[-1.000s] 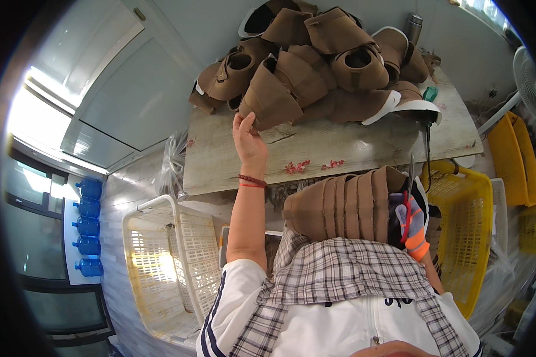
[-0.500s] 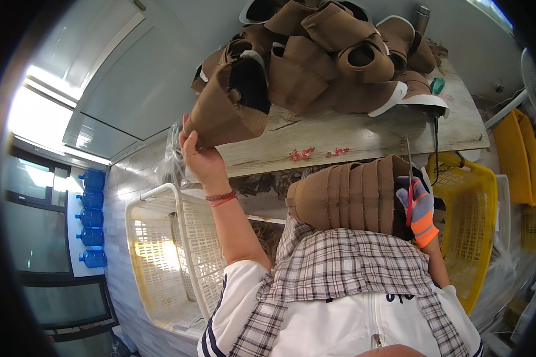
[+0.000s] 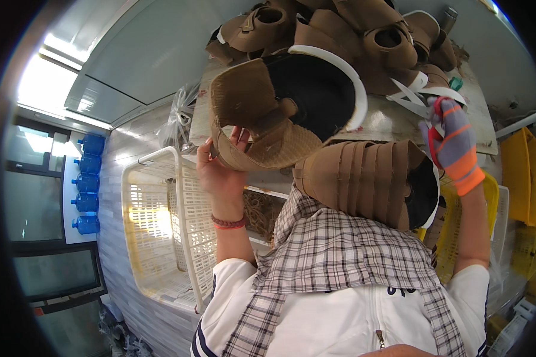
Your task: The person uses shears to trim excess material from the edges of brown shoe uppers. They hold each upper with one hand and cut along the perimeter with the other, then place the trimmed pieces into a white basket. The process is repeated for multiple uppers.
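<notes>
My left hand [image 3: 221, 174] is closed on the lower edge of a brown cap [image 3: 244, 95], held up over the near table edge. The cap is turned so its black brim underside and white brim edge show. A glove in grey and orange covers my right hand [image 3: 455, 140], which grips red-handled scissors [image 3: 432, 143]. Their blades are spread and point left toward the far pile, touching no cap. A nested stack of brown caps [image 3: 354, 184] rests on my lap between the hands, white brim to the right.
A pile of similar caps [image 3: 333, 38] covers the back of the table [image 3: 381, 122]. A white basket [image 3: 178, 226] stands at my left, a yellow basket [image 3: 491, 196] at my right. Clear plastic [image 3: 181, 110] hangs by the table's left end. Blue water bottles [image 3: 87, 202] line the left wall.
The left hand has brought the cap nearer and turned its inside toward me. The right hand has lifted away from the stack with the scissors, whose blades have spread.
</notes>
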